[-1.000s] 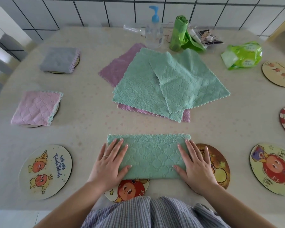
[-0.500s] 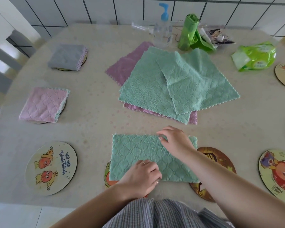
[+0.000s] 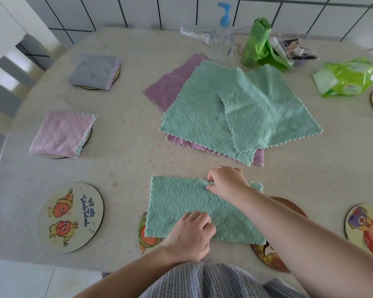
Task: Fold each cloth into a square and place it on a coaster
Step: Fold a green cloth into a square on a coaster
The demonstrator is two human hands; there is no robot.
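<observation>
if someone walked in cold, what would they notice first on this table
Probably the two hands at the near edge: the left hand and right hand each pinch the green cloth, a half-folded rectangle lying over two coasters. Behind it, mid-table, sits a loose pile of cloths, green over purple. On the left, a pink folded cloth and a grey folded cloth each already rest on a coaster.

- cloth being folded (image 3: pixel 181 203): mint green, quilted wavy pattern
- pile of flat cloths (image 3: pixel 235 112): same mint green on top, mauve purple underneath
- folded cloth (image 3: pixel 60 134): pale pink with a mint edge
- other folded cloth (image 3: pixel 93 70): grey, lilac trim
- bare coaster (image 3: pixel 70 217): cream, two orange cartoon faces, blue lettering
- tablecloth (image 3: pixel 121 147): beige with faint pink stars
- shirt (image 3: pixel 202 280): grey-and-white plaid
</observation>
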